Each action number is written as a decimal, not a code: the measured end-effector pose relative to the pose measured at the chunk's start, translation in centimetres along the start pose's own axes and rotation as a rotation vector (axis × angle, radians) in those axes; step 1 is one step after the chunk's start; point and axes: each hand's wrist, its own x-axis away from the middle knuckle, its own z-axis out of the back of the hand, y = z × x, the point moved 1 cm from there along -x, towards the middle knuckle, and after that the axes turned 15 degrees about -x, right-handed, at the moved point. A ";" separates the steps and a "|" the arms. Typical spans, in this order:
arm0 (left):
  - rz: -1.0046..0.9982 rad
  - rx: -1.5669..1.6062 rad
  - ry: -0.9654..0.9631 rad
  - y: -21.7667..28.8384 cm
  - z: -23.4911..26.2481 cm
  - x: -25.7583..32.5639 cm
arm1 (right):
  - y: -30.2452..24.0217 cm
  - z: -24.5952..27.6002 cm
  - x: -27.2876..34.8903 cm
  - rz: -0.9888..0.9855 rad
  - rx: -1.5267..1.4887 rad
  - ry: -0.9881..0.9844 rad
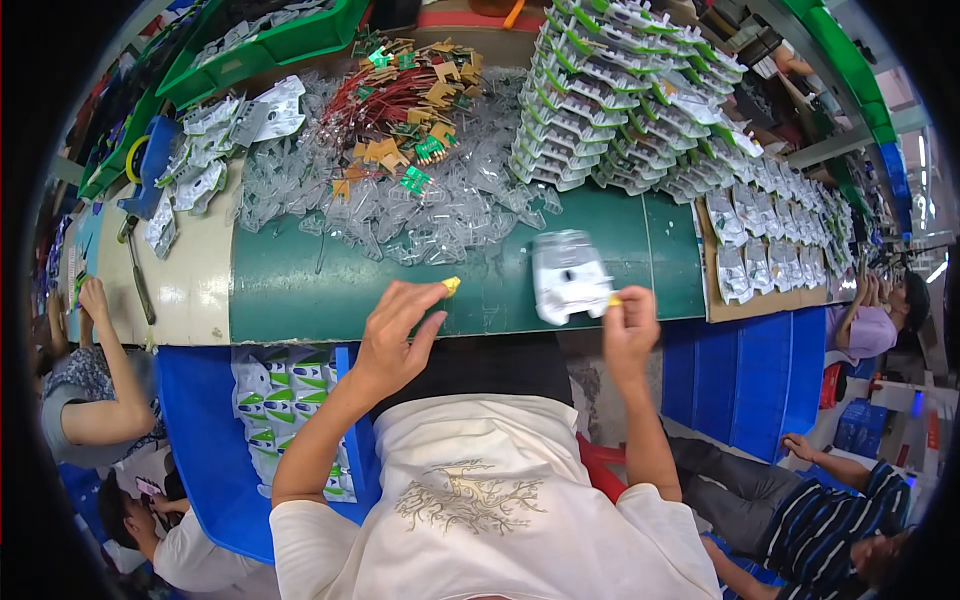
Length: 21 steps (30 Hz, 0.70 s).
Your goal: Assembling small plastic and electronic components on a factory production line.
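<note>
The right hand (628, 330) pinches the clear blister pack (568, 275) by its corner at 5 o'clock, over the green counter (330, 285). The left hand (395, 335) hovers open, empty. The pack looks light, thin, flexible, easily creased; edges suit gripping.

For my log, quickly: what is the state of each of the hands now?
Left hand: open, holds nothing, above the green mat.
Right hand: closed on a clear plastic pack.
</note>
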 end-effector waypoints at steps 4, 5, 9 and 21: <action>0.015 0.062 -0.084 0.1 -1.1 1.1 | 2.3 4.6 -4.2 0.080 0.068 0.150; 0.013 0.060 -0.101 0.1 -1.4 1.4 | 2.4 5.3 -4.7 0.060 0.110 0.145; 0.026 0.058 -0.132 0.2 -1.9 1.6 | 4.1 7.9 -5.4 0.154 0.268 0.199; 0.083 0.054 0.026 -0.8 0.9 4.4 | -8.7 -20.4 -2.8 0.708 0.163 -0.773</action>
